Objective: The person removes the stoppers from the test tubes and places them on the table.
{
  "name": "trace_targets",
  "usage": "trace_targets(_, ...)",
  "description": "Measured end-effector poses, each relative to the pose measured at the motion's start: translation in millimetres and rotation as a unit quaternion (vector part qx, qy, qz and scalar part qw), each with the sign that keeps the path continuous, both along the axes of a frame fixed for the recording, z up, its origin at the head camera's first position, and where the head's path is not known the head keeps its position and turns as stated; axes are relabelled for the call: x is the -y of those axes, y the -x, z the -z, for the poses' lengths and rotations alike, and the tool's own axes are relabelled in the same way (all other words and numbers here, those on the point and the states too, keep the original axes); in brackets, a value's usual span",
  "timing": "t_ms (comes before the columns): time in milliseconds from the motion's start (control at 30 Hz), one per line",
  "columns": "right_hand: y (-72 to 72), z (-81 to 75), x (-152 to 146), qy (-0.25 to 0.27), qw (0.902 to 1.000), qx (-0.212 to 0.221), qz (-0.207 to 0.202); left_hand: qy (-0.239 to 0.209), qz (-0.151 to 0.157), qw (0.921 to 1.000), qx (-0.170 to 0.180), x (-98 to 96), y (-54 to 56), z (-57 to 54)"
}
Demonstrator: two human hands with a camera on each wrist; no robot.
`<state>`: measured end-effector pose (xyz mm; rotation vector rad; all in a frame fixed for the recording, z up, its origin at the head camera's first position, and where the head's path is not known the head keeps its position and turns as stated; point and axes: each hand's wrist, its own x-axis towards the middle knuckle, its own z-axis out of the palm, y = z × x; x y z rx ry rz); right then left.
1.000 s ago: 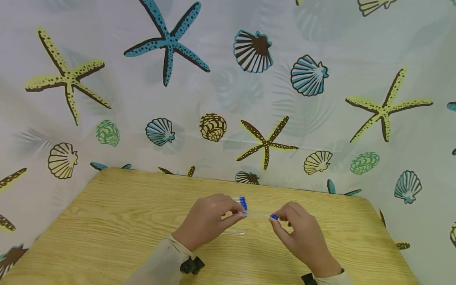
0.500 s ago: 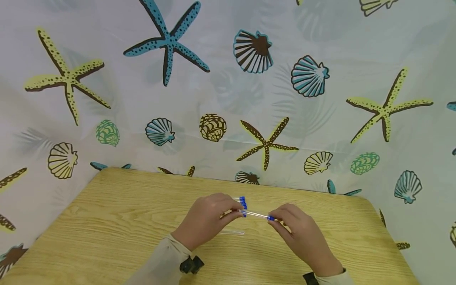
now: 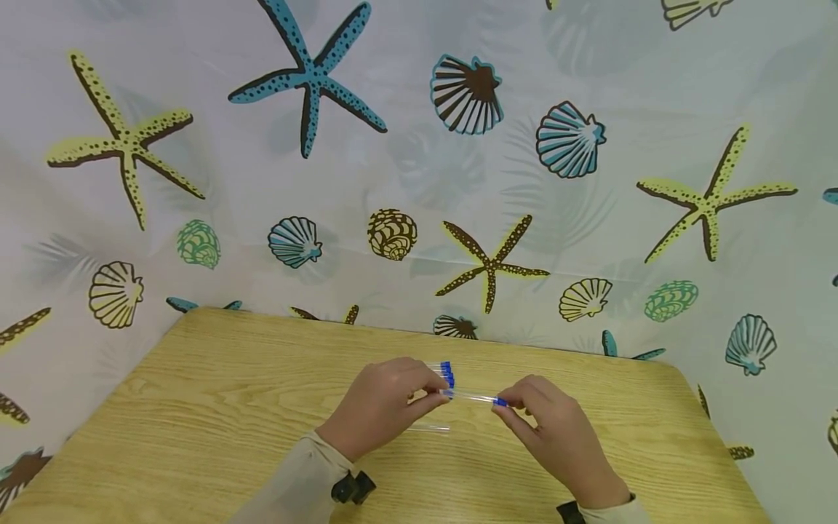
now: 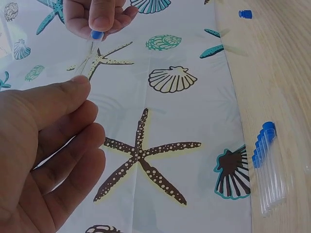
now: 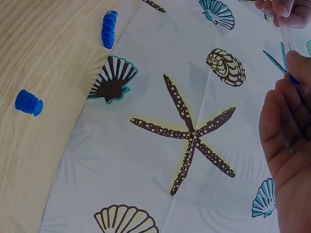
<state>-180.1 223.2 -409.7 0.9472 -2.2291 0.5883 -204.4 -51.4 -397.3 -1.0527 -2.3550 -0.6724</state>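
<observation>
My left hand (image 3: pixel 393 397) pinches a thin clear test tube (image 3: pixel 471 397) between thumb and index finger. At the tube's right end, my right hand (image 3: pixel 550 433) pinches a blue cap (image 3: pixel 500 402) between thumb and fingertips. In the left wrist view the cap (image 4: pixel 96 35) sits right at the tube's end, partly covered by the right thumb. The right wrist view shows the tube (image 5: pixel 286 34) stretching between both hands, with the cap mostly hidden by my right fingers.
Capped tubes (image 4: pixel 269 170) lie side by side on the wooden table (image 3: pixel 229 407) behind my left hand. A loose blue cap (image 5: pixel 28 102) stands apart from them. Nearer me lies another clear tube (image 3: pixel 432 429). A shell-and-starfish patterned cloth (image 3: pixel 366 175) hangs behind the table.
My right hand has shifted slightly left and down with the cap. The tube tilted a little more midway, then levelled somewhat. My left hand stays in nearly the same place.
</observation>
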Motion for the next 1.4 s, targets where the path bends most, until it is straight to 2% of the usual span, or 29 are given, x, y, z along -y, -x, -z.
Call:
trace_targets(200, -0.4, 0.3, 0.5, 0.002, 0.9999, 0.008, 0.009, -0.008, 0.011, 0.9999, 0.001, -0.2, 0.5, 0.5)
trace_targets(333, 0.2, 0.9, -0.4, -0.004, 0.9995, 0.025, -0.019, -0.006, 0.019, 0.9998, -0.001, 0.4, 1.8, 1.6)
trace_targets(467, 0.2, 1.6, -0.9, -0.015, 0.9987, 0.031, -0.038, 0.007, 0.010, 0.9999, 0.000, 0.8, 1.4, 2.1)
trace_targets(733, -0.3, 1.6, -0.7, -0.002, 0.9999, 0.013, -0.006, 0.021, 0.002, 0.9994, 0.026, -1.2, 0.0, 1.7)
trace_targets(967, -0.6, 2.2, -0.6, -0.006, 0.9998, 0.018, 0.005, 0.022, -0.001, 0.9995, 0.023, -1.0, 0.6, 2.4)
trace_targets(1167, -0.1, 1.4, -1.0, -0.002, 0.9996, 0.027, -0.011, 0.021, 0.003, 0.9996, 0.021, -1.4, 1.7, 3.1)
trace_targets(1400, 1.4, 3.6, -2.2, -0.028, 0.9981, 0.048, -0.028, 0.022, 0.004, 0.9995, 0.023, -0.2, 4.2, 4.7)
